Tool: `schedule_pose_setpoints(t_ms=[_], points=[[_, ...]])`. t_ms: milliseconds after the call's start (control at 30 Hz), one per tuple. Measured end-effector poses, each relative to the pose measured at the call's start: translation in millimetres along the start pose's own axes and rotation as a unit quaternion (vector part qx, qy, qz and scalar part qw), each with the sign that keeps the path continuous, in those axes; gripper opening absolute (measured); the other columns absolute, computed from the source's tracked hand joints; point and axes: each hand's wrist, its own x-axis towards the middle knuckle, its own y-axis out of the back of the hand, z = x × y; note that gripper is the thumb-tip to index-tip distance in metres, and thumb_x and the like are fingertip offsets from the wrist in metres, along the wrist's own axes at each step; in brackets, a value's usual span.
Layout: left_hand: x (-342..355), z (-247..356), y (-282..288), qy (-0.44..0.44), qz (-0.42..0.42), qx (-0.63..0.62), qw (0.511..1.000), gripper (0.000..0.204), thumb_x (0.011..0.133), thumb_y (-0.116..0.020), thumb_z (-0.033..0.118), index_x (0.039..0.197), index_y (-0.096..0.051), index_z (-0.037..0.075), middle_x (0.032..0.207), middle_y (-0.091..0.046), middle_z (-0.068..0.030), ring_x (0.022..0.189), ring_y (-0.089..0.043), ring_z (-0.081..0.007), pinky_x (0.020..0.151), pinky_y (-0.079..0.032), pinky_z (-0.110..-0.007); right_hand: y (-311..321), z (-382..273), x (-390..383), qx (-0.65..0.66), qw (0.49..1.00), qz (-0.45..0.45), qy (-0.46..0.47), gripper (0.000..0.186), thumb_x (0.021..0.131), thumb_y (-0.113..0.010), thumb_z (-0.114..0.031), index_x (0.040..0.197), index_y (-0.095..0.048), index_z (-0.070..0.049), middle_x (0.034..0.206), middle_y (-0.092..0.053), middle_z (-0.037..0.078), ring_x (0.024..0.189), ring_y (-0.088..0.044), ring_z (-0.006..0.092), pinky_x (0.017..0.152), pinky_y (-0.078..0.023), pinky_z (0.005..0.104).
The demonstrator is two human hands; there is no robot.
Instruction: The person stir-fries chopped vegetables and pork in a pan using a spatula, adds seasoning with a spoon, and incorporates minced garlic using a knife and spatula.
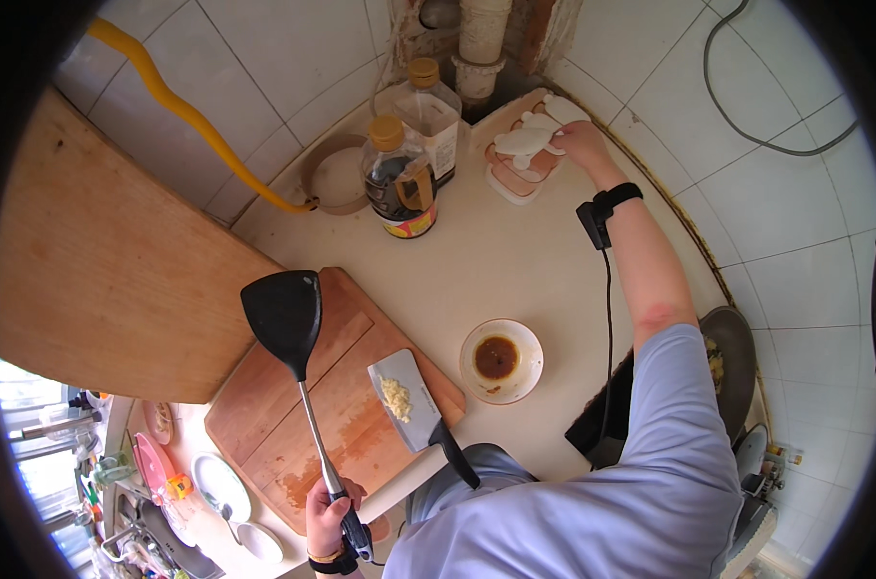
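My left hand (328,516) is closed round the black handle of a spatula (286,311). Its metal shaft rises over the cutting board (255,425), blade up. My right hand (585,145) reaches to a pale pink box (510,180) in the far corner, which looks like a seasoning box with rounded white lids or spoons (527,142). The fingers are bent together at one white piece; what they pinch is too small to make out. A cleaver (422,398) lies on the board's right side with minced pale garlic (396,399) on its blade.
A white bowl (532,376) with brown sauce stands mid-counter. Two yellow-capped bottles (388,174) are at the back. A wok (737,338) sits beyond my right arm, partly hidden. Plates (216,482) lie lower left; a large wooden board (120,251) leans at left.
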Motion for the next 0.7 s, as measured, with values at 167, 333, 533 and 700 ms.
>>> schedule_pose_setpoints(t_ms=[167, 333, 533, 700], points=[[-0.7, 2.0, -1.1, 0.000, -0.001, 0.001, 1.000, 0.036, 0.077, -0.067, 0.034, 0.082, -0.050, 0.002, 0.062, -0.049, -0.0038, 0.059, -0.047, -0.0137, 0.071, -0.045, -0.034, 5.1, -3.9, 13.0, -0.078, 0.990, -0.107, 0.058, 0.025, 0.069, -0.067, -0.021, 0.073, -0.064, 0.004, 0.067, -0.062, 0.015, 0.062, -0.059, 0.0231, 0.053, -0.044, 0.0340], [-0.5, 0.0, 0.8, 0.002, -0.004, 0.008, 1.000, 0.035, 0.077, -0.067, 0.033, 0.080, -0.050, 0.003, 0.062, -0.048, -0.0038, 0.059, -0.047, -0.0138, 0.071, -0.045, -0.034, -1.0, 10.7, 27.1, 0.032, 0.994, -0.101, 0.033, 0.023, 0.071, -0.066, -0.021, 0.076, -0.064, 0.002, 0.068, -0.060, 0.008, 0.063, -0.058, 0.0189, 0.051, -0.042, 0.0329], [-1.4, 1.0, 0.8, 0.003, 0.006, 0.003, 1.000, 0.035, 0.076, -0.067, 0.033, 0.078, -0.052, 0.001, 0.062, -0.051, -0.0051, 0.061, -0.049, -0.0152, 0.071, -0.045, -0.033, 2.3, -11.3, 22.5, 0.013, 0.999, -0.031, -0.001, 0.030, 0.076, -0.064, -0.030, 0.084, -0.067, -0.002, 0.083, -0.065, 0.018, 0.080, -0.062, 0.0331, 0.071, -0.047, 0.0396], [-2.2, 2.8, -1.2, 0.005, 0.013, -0.005, 1.000, 0.037, 0.075, -0.067, 0.034, 0.076, -0.053, 0.000, 0.062, -0.053, -0.0065, 0.063, -0.050, -0.0161, 0.073, -0.044, -0.031, 6.2, -23.9, 11.7, -0.036, 0.999, -0.031, 0.015, 0.029, 0.076, -0.066, -0.029, 0.088, -0.067, -0.003, 0.086, -0.065, 0.018, 0.083, -0.062, 0.0334, 0.073, -0.047, 0.0402]])
